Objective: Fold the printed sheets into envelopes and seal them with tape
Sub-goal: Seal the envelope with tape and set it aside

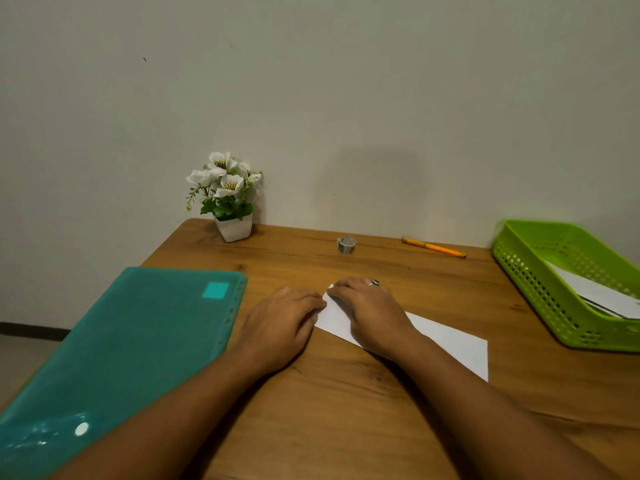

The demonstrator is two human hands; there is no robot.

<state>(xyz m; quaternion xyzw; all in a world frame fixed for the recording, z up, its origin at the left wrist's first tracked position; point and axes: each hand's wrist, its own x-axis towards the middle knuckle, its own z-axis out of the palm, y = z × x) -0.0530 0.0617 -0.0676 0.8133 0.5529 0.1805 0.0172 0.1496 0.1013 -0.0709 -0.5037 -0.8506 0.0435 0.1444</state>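
Note:
A folded white sheet (446, 341) lies slanted on the wooden table (346, 403), its far end under my hands. My left hand (284, 320) rests beside the sheet's left end with its fingertips at the paper's edge. My right hand (367, 306), with a ring on one finger, lies palm down on the sheet and presses its far left corner. How the fingertips meet the paper is hidden. A small roll of tape (346, 244) stands at the back of the table, well beyond both hands.
A teal plastic folder (131, 351) covers the table's left side. A green mesh basket (540, 271) at the right holds white folded papers (599, 292). An orange pen (434, 247) lies at the back. A white potted flower (230, 199) stands at the back left against the wall.

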